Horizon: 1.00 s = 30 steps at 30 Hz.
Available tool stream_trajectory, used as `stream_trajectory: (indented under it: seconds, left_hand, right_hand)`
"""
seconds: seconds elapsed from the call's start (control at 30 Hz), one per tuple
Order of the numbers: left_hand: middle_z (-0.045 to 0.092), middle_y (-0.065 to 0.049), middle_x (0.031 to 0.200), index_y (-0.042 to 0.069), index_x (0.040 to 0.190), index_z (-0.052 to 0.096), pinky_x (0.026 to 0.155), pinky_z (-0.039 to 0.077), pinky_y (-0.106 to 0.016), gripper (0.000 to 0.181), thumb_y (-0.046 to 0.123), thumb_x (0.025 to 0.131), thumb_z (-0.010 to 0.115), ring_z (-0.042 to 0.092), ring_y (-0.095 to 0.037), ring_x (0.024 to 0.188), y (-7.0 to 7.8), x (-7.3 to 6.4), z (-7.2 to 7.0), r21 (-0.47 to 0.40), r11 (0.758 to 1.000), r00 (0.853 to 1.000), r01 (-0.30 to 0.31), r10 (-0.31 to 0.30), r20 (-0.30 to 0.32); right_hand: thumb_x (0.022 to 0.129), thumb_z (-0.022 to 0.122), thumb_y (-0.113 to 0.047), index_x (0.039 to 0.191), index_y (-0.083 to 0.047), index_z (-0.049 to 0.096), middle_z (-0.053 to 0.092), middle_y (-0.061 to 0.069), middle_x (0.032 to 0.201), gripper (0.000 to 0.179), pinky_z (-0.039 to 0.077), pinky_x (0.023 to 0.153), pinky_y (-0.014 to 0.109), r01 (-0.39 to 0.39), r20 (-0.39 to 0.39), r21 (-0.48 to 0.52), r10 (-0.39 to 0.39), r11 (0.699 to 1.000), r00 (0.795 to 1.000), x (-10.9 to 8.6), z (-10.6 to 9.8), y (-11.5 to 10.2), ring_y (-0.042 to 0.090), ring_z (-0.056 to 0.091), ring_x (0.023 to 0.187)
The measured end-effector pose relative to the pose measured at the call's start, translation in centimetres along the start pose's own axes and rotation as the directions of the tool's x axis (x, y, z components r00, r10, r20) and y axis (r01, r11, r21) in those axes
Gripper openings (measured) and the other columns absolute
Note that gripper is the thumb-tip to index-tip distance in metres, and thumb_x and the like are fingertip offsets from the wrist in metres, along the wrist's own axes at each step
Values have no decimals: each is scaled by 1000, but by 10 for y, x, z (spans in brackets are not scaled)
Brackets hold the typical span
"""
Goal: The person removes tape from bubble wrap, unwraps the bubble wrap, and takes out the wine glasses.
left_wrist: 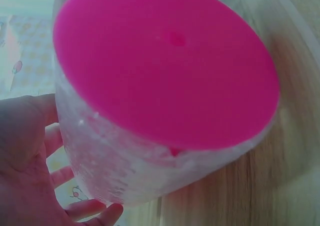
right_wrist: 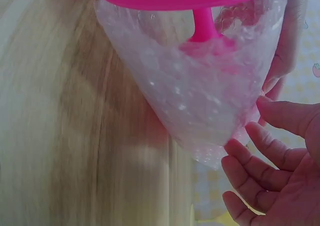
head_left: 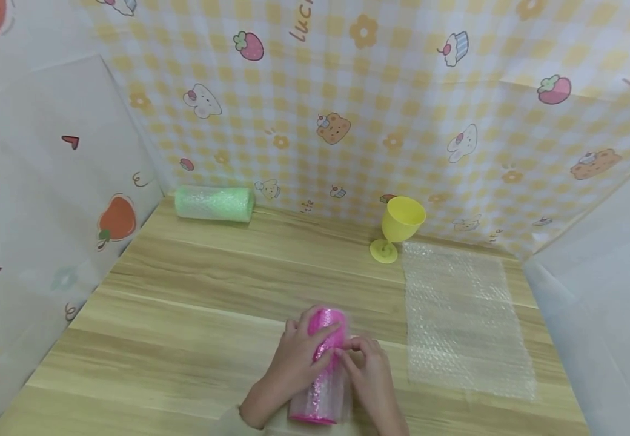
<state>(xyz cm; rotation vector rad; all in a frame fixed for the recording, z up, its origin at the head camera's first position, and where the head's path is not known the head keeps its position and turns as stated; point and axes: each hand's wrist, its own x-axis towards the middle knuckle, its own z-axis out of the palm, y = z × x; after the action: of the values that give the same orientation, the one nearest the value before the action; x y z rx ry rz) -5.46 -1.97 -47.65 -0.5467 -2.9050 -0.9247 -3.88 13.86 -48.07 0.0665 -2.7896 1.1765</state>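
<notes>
A pink goblet [left_wrist: 165, 76] is lying on its side at the near middle of the wooden table [head_left: 195, 278], its flat base facing the near edge. Clear bubble wrap [right_wrist: 200, 106] is going around the goblet. The left hand [head_left: 297, 352] is holding the wrapped goblet, spread across its left side and top. The right hand [head_left: 369, 369] is touching the wrap from the right, fingers bent; whether they are pinching it, one cannot tell. A bubble-wrap sheet [head_left: 464, 327] is lying flat on the right, a yellow goblet [head_left: 402, 221] is standing just beyond its far-left corner, and a green wrapped bundle [head_left: 214, 204] is resting far left.
</notes>
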Motion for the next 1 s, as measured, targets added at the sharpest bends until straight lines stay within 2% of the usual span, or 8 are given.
stream_trajectory:
  seconds: [0.2, 0.3, 0.43, 0.57, 0.73, 1.0]
  left_hand:
    - [34, -9, 145, 33, 131, 53, 70, 37, -24, 46, 38, 86, 60, 41, -18, 91, 5, 2, 5, 76, 995, 997, -63, 66, -40]
    - [35, -9, 145, 33, 130, 53, 70, 34, -22, 46, 37, 85, 61, 39, -16, 90, 8, 3, 7, 103, 991, 995, -81, 86, -49]
    - [35, -8, 144, 32, 129, 54, 69, 31, -19, 46, 36, 84, 63, 36, -14, 88, 11, 2, 5, 124, 988, 993, -90, 98, -63]
    - [34, -7, 145, 33, 129, 54, 70, 31, -19, 46, 37, 84, 62, 36, -15, 89, 12, 2, 4, 120, 990, 996, -67, 74, -53]
    - [33, -7, 146, 35, 130, 52, 72, 36, -24, 46, 38, 85, 61, 39, -18, 92, 11, 1, 4, 84, 996, 999, -34, 37, -30]
    - [27, -6, 149, 33, 131, 51, 75, 43, -37, 44, 36, 88, 58, 43, -24, 98, -1, -4, -2, -42, 998, 999, 37, -36, 17]
  right_hand:
    - [78, 72, -15, 86, -13, 67, 69, -3, 86, 9, 49, 80, 39, 48, -40, -121, -54, 991, 998, -2, -6, -2, 15, 61, 85]
    - [78, 72, -11, 85, -12, 68, 70, -2, 84, 8, 49, 79, 37, 20, -32, -141, -24, 990, 999, -2, -8, -3, 16, 60, 83]
    - [80, 69, -10, 86, -11, 68, 70, -1, 85, 6, 50, 81, 39, -51, 0, -138, 52, 989, 999, -2, -9, -4, 18, 60, 86]
    - [82, 67, -12, 86, -11, 67, 69, 1, 86, 4, 50, 84, 43, -100, 21, -121, 103, 988, 994, -2, -8, -5, 21, 59, 89]
    - [83, 65, -10, 86, -10, 66, 68, 3, 87, 3, 51, 86, 45, -105, 20, -88, 108, 991, 994, -2, -8, -4, 23, 60, 90]
    - [87, 61, -11, 87, -8, 64, 67, 0, 84, 4, 46, 94, 50, -132, 38, 64, 129, 989, 991, -3, -10, -2, 22, 63, 91]
